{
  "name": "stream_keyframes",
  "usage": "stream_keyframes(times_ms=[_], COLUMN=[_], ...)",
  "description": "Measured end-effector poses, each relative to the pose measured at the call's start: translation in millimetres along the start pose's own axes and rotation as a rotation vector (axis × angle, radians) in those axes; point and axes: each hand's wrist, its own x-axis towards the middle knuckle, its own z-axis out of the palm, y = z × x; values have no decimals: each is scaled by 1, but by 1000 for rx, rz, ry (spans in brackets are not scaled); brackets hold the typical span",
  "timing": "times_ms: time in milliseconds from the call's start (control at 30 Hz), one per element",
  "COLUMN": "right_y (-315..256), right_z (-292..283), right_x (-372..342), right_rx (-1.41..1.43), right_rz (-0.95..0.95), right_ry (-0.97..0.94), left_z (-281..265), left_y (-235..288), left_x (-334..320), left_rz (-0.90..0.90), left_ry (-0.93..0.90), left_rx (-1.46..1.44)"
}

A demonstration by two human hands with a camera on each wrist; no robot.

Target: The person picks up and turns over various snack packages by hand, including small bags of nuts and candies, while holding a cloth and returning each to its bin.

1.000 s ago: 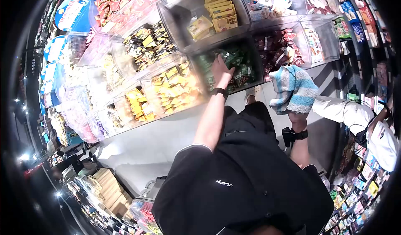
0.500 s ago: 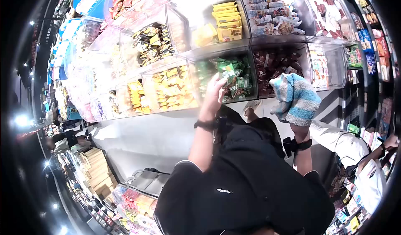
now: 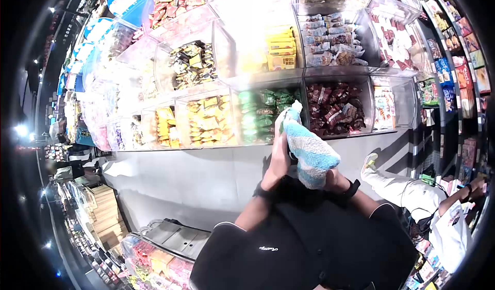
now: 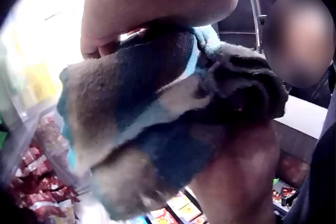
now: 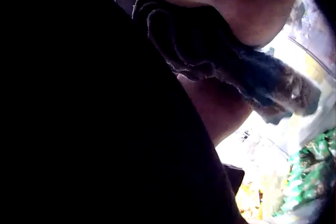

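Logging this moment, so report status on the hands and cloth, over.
Left hand against striped cloth, grip unclear. Right hand partly covered by it, fingers hidden. Snack bins just beyond; nothing seen blocking the cloth.

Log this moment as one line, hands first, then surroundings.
left hand: touching blue-and-white striped cloth | right hand: at cloth's near end, fingers hidden | beyond: bins of wrapped snacks
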Motion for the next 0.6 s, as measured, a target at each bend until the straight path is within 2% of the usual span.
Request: stream_keyframes(times_ms=[67, 100, 167, 200, 267, 333, 433, 467, 533, 567, 600], right_y=[-8, 4, 6, 12, 32, 46, 41, 33, 20, 19, 16], right_z=[13, 1, -10, -19, -32, -30, 3, 12, 28, 31, 33], right_x=[8, 7, 27, 32, 30, 28, 26, 29, 37, 41, 49], right_rx=[125, 168, 576, 486, 128, 125, 568, 787, 640, 521, 538], right_rz=[-104, -127, -71, -81, -109, -52, 131, 131, 56, 76, 33], right_ry=[104, 54, 56, 85, 164, 182, 148, 57, 79, 156, 184], left_z=[0, 6, 12, 16, 11, 8, 9, 1, -16, -17, -18], left_y=[-1, 3, 8, 11, 10, 20, 42, 42, 43, 47, 53], left_x=[3, -2, -3, -4, -1, 2, 5, 7, 10, 13, 15], left_rz=[13, 77, 124, 150, 126, 149, 45, -22, -154, -147, -145], left_ry=[4, 0, -16, -20, -14, 0, 61, 68, 100, 57, 21], left_rx=[78, 215, 399, 490, 501, 374, 80, 0, -164, -126, -65])
